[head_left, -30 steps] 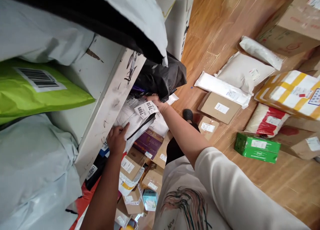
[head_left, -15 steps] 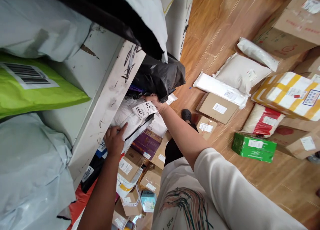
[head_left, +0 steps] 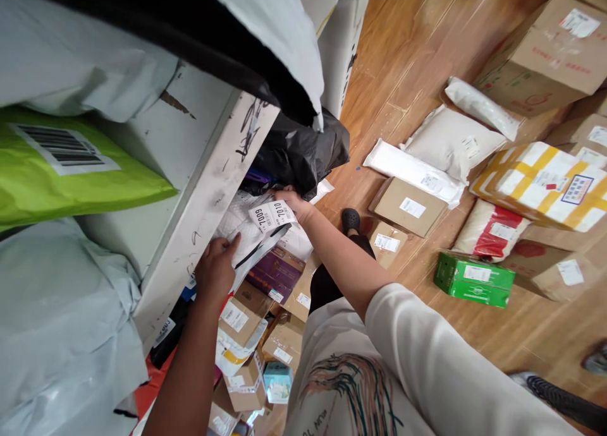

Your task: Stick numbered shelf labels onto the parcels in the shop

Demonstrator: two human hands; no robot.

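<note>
My left hand (head_left: 218, 266) grips the near edge of a white bubble-textured parcel (head_left: 233, 226) on the lower shelf, one finger stretched over its top. At the parcel's far side is my right hand (head_left: 292, 202), its fingers curled and partly hidden. A strip of white number labels (head_left: 272, 216), reading 7009 and 7010, lies against that hand and over the parcel. Just beyond the right hand bulges a black plastic bag (head_left: 308, 146). Below the left hand stand dark parcels with number labels, one a black parcel (head_left: 169, 322).
Above my hands runs the shelf's white edge (head_left: 203, 218), with a green mailer (head_left: 80, 170) and grey bags (head_left: 66, 322) on that shelf. Cartons, including a purple box (head_left: 276, 273), stack beneath. Parcels and a green box (head_left: 474, 278) lie on the wooden floor. Another person's shoe (head_left: 524, 379) shows lower right.
The view has shifted slightly, and another person's leg and shoe have come into sight at the lower right. Both hands stay at the white parcel, with the labels turned a little.
</note>
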